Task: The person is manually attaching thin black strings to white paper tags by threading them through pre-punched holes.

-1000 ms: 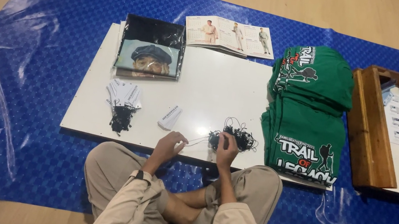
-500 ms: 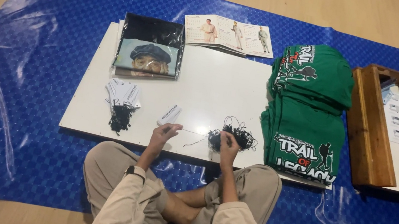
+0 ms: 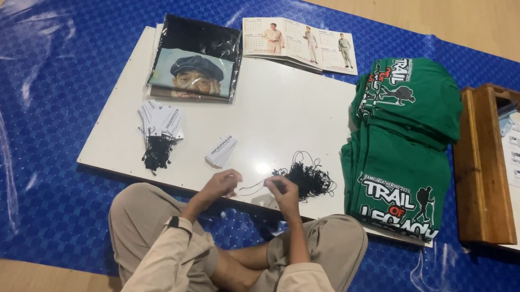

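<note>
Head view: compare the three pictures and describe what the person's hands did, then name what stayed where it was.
The left hand reached out toward the small stack of white tags, then drew back to meet the right hand; both now pinch a black string between them. The right hand barely shifted beside the pile of black strings. The tagged bundle, green shirts, booklet and white board stayed put.

String tangle (image 3: 307,179) on board (image 3: 292,113), shirt stack (image 3: 403,143) right, tag pile (image 3: 161,121) left.

Left hand (image 3: 222,181), right hand (image 3: 282,189), fingers pinched
</note>
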